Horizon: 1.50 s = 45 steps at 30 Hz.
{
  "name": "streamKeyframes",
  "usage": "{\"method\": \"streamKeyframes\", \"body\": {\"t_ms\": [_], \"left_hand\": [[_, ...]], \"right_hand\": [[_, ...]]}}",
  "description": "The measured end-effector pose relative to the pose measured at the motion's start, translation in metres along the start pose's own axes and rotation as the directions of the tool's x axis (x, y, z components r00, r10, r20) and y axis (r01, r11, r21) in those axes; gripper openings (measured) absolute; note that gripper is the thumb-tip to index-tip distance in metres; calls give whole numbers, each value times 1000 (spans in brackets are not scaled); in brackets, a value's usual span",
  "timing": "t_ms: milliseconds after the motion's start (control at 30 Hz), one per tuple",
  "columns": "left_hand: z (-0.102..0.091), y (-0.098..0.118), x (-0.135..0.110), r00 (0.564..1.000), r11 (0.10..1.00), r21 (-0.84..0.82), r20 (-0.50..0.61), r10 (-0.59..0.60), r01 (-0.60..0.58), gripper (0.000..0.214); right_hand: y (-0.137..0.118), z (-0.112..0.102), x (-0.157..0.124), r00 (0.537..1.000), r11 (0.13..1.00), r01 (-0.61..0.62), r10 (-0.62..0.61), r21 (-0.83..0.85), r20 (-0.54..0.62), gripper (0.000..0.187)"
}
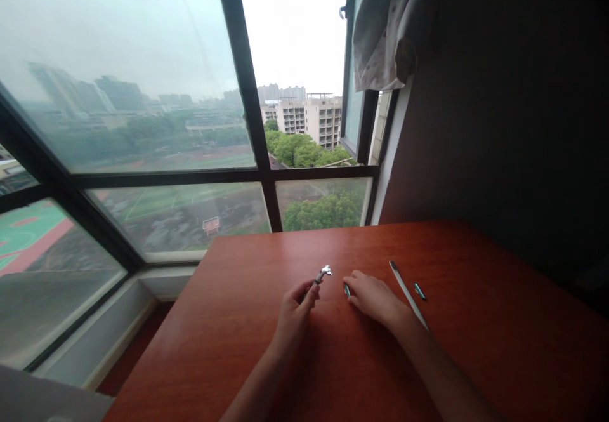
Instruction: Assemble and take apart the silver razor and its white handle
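When viewed from head, noted left hand (pixel 295 304) closed around slim dark-handled tool with shiny silver metal head (pixel 322 275), over red-brown wooden table (pixel 257 254); with long axis slanting forward-right, head end away from body. Noted right hand (pixel 373 295) curled over small dark-green cylinder (pixel 347 290); cannot tell if gripped. Beyond right hand, noted long silver-white stick (pixel 404 287), pointing dark tip forward-left, near short dark-teal bar (pixel 419 291).

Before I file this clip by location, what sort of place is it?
Probably an upper-floor room, perhaps in a home or dormitory: a reddish-brown table stands by large windows that look down on treetops and a sports court.
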State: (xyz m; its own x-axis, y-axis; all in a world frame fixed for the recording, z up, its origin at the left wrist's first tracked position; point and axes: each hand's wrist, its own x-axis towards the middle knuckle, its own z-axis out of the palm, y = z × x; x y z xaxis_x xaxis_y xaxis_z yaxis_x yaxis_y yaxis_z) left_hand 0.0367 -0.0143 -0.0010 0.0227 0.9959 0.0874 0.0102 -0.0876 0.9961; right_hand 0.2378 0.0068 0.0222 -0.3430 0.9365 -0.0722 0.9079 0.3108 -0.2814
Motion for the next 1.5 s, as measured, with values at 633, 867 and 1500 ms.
{"method": "streamKeyframes", "body": {"t_ms": [633, 867, 1500], "left_hand": [[6, 1, -4, 992, 998, -68, 126, 11, -3, 41], [15, 7, -13, 987, 997, -78, 161, 11, 2, 39], [19, 8, -21, 981, 986, 53, 124, 150, -157, 33]], "right_hand": [[9, 34, -13, 958, 242, 160, 196, 957, -210, 38], [-7, 31, -24, 976, -228, 189, 155, 955, -156, 45], [-12, 31, -29, 967, -212, 251, 99, 944, -235, 45]]}}
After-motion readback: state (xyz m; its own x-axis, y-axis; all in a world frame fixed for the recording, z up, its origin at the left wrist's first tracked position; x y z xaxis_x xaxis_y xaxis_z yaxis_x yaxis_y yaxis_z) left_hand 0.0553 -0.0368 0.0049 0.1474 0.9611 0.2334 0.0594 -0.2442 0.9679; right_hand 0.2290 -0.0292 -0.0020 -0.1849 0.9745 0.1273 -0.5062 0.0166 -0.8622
